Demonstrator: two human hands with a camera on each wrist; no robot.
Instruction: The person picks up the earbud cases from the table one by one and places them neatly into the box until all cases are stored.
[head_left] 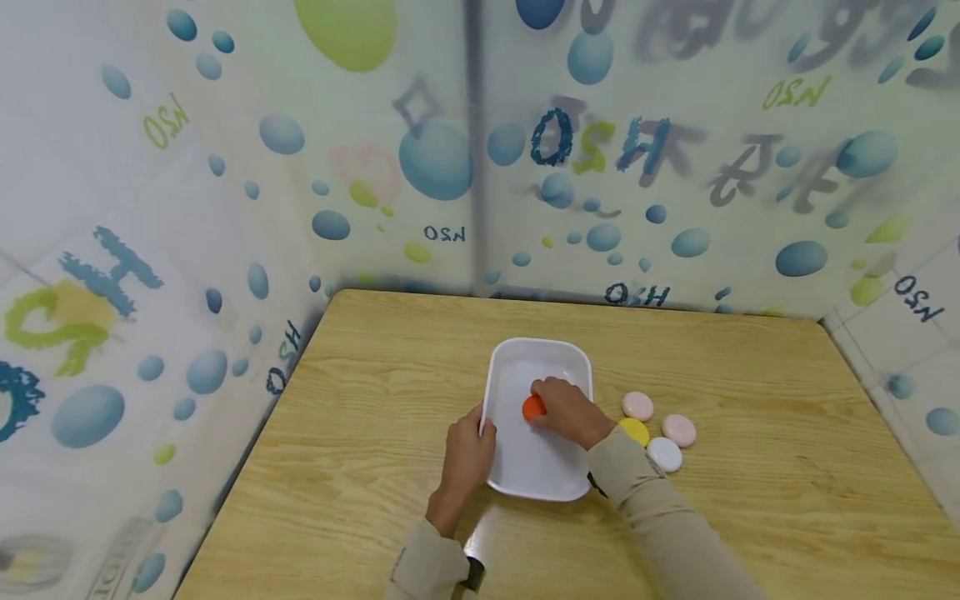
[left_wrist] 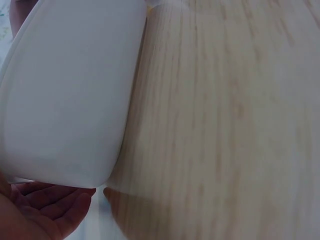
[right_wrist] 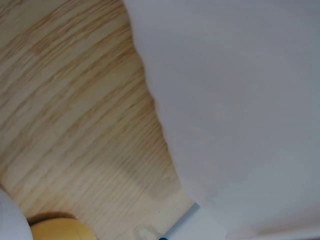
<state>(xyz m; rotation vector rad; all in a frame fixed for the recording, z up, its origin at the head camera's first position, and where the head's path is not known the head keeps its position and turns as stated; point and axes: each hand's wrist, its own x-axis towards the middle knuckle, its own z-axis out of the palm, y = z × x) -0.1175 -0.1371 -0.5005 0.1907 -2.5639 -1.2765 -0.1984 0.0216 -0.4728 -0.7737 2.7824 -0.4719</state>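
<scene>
A white rectangular tray [head_left: 517, 467] rests on the wooden table, its long sides running away from me. My left hand [head_left: 467, 454] grips the tray's left rim, thumb on the inner side. In the left wrist view the fingers of that hand [left_wrist: 50, 207] curl beneath the end of the tray wall [left_wrist: 75, 100]. Over the tray, my right hand [head_left: 570, 411] pinches a round orange-red disc [head_left: 532, 408] between thumb and fingers. The right wrist view shows the tray's side [right_wrist: 240, 110] but not the fingers.
Right of the tray lie several round discs: a pink one [head_left: 637, 406], another pink one [head_left: 679, 430], a white one [head_left: 664, 454] and a yellow one [head_left: 634, 431], partly covered by the right sleeve. A patterned wall [head_left: 480, 267] borders the table's back and sides.
</scene>
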